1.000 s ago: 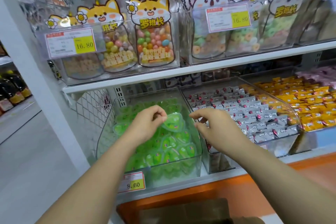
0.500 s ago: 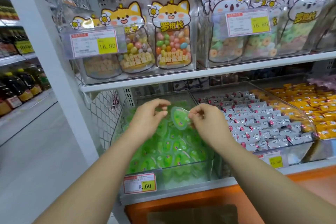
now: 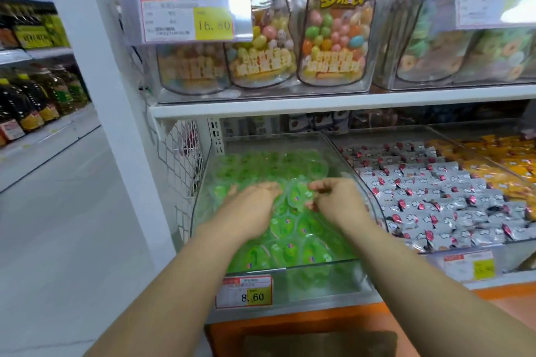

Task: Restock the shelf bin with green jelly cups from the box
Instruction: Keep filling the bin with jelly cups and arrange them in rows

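Both hands are down in the clear bin (image 3: 319, 278) at the shelf's left end. The right hand (image 3: 339, 200) has a narrow grip, pinching the rim of one jelly cup (image 3: 298, 197) on top of the green pile (image 3: 290, 249), mid-bin. The left hand (image 3: 252, 206) rests on the pile just beside it, but its fingers are hidden, so I cannot tell its grip. I'd lay the cup flat, lid up, in line with its neighbours, pressing lightly.
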